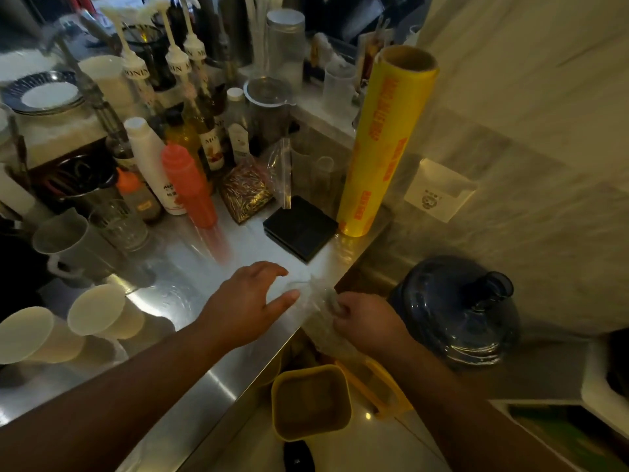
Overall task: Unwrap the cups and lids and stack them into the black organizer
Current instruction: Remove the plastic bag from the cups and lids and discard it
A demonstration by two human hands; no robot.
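Unwrapping step: sleeve of clear cups (315,303) at the desk (190,294) edge, well this side of the yellow film roll (384,141). Right hand (371,323) fingers clenched on the wrapper (326,335); left hand (243,303) fingers arched at its mouth, grip unclear. Next, likely: peeling wrapper back, steadying cups.

I saw a tall yellow roll of cling film (388,141) standing upright at the far right corner of the steel table (177,294), close to the wall. Left of it lay a clear bag of golden-brown bits (246,195). Beside that stood an orange squeeze bottle (189,185) and a white bottle (149,165), with pump-topped syrup bottles (177,68) crowded behind. A metal jug (68,247) and a glass tumbler (119,223) sat near the left edge. Down past the table's right side were a dark blue water jug (456,311) and a yellow bin (311,401).
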